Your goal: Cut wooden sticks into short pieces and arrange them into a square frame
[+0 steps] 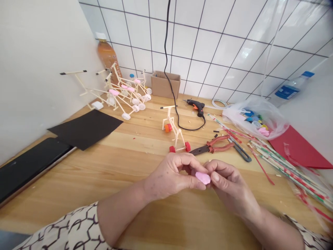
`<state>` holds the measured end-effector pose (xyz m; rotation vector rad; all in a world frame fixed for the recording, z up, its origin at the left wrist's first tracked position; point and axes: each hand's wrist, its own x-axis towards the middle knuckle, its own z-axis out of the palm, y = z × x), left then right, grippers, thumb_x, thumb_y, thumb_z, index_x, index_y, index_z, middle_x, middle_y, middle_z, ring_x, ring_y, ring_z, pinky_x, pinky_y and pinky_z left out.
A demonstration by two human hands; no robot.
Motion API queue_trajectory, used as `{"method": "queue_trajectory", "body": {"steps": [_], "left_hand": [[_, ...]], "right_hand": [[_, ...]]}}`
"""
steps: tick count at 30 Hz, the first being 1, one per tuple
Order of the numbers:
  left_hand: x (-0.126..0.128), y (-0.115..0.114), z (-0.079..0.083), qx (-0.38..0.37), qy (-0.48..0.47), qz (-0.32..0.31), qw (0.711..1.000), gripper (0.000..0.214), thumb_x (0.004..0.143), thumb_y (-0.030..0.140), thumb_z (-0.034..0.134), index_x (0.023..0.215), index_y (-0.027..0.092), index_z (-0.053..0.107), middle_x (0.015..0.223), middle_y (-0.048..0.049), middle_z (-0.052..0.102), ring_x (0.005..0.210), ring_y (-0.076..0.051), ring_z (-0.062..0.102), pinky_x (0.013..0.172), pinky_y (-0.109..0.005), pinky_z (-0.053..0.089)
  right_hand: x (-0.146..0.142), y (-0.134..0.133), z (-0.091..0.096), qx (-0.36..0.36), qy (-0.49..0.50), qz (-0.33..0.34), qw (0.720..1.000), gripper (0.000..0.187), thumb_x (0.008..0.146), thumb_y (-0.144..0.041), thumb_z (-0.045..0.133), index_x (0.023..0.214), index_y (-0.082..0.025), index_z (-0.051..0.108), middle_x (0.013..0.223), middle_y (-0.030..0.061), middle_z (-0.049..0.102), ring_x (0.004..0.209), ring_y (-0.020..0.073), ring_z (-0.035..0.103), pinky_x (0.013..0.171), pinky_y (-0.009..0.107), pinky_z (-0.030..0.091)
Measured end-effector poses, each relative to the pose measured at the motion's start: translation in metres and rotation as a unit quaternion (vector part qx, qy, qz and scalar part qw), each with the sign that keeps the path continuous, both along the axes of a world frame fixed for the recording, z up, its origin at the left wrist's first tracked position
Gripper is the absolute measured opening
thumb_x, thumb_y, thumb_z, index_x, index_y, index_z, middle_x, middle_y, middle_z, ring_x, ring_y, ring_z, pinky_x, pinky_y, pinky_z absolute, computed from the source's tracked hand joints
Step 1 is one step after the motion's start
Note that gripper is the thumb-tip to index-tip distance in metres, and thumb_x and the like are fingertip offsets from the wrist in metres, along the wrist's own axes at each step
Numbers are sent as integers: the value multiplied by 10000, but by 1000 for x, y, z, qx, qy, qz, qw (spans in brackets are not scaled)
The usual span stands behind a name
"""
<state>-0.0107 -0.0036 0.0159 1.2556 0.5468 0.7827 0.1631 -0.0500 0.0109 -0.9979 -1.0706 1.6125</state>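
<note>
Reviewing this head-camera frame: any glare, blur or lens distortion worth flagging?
Head view: wide-angle distortion bends the grid lines of the white tile wall toward the edges; glare shows as pale patches on those tiles at upper right; the left hand and right hand look sharp, with only soft shadows on the wooden tabletop.

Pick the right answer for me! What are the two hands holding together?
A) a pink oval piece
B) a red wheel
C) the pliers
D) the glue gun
A. The pink oval piece sits pinched between the fingers of the left hand and the right hand.
</note>
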Motion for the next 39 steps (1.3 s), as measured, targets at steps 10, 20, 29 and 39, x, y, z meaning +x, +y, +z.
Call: {"method": "queue_trajectory", "body": {"steps": [10,20,29,39], "left_hand": [[1,-2,2,-31,-15,-5,999,164,595,69,736,730,142,678,749,-11,651,698,-121,625,655,-246,523],[3,-4,-1,-80,-57,-20,995,144,649,90,716,753,130,625,697,-9,668,686,-153,670,694,-315,565],[3,-4,2,-96,-56,-25,994,126,668,60,691,760,123,631,669,1,651,660,-131,659,674,-283,563],[4,-4,-1,-105,-80,-41,990,151,669,47,681,787,128,633,679,-2,640,693,-170,670,725,-368,558]], "right_hand": [[-4,-1,0,-26,3,1,1000,190,773,-352,644,714,-175,613,675,9,577,630,125,477,598,249,364],[-8,-2,-3,-28,-1,-10,1000,220,729,-366,689,701,-170,595,568,-32,502,519,88,390,519,220,313],[-6,-1,0,-25,-5,21,999,233,738,-397,673,744,-172,611,605,-22,513,538,91,400,528,222,324],[-7,-1,2,-47,26,19,998,253,730,-411,675,731,-163,623,582,-17,518,527,89,404,516,216,314]]}}
